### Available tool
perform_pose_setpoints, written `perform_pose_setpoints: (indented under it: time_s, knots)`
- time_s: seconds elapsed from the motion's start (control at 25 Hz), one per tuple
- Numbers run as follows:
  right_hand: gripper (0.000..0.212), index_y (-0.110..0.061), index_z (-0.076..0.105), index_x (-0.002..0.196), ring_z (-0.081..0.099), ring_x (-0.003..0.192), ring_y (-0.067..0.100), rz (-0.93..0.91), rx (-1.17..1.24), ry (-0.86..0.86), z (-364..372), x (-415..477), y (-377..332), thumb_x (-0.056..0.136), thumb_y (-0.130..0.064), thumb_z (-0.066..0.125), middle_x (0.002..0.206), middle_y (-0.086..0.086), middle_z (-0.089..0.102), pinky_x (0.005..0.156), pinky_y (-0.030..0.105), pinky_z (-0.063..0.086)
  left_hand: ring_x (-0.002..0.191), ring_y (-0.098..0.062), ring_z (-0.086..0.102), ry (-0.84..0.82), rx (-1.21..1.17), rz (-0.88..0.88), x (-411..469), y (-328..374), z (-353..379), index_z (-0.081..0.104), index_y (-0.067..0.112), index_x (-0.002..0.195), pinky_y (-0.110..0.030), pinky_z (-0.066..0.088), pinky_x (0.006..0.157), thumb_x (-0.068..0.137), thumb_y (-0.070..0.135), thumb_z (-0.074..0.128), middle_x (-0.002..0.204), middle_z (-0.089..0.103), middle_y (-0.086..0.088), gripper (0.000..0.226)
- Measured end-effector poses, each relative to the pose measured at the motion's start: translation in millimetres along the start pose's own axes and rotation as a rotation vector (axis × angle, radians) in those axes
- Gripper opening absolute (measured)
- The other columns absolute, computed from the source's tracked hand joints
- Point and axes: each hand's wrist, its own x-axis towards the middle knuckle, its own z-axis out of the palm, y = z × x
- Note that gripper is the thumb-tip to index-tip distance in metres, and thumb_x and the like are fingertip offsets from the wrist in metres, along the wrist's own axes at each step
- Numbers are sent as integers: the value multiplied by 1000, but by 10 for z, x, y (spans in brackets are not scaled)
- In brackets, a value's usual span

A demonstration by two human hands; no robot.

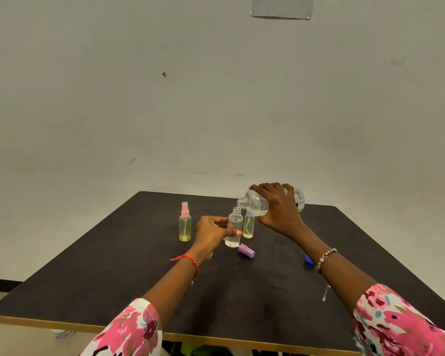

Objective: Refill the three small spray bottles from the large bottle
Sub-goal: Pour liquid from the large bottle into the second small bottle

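My left hand [212, 233] grips a small clear spray bottle [233, 228] that stands uncapped on the dark table [139, 278]. A little clear liquid sits at its bottom. My right hand [280, 210] holds the large clear bottle [257, 202] tipped on its side, its open neck just above the small bottle's mouth. The purple spray cap [246, 250] lies on the table in front of the small bottle. A second small bottle with yellowish liquid [249, 226] stands right behind, its top hidden by the large bottle. A third, pink-capped bottle [185, 223] stands to the left.
A blue cap [308, 260] lies on the table by my right wrist. A thin chain [326, 292] hangs from my right forearm. The table backs onto a white wall, and its wooden front edge [62, 326] runs below my sleeves.
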Motion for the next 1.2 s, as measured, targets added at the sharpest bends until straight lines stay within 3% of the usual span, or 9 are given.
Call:
perform_pose_setpoints:
  time_s: [1.2]
  knots:
    - [59,-21,55,120,54,108,26,-24,-13,-6,-30,24,-36,66,-30,76,115,3,62,97,47,29,78,-7,60,14,19,3,-9,3,-39,66,6,104,-14,46,61,63,5,79,104,70,-9,44]
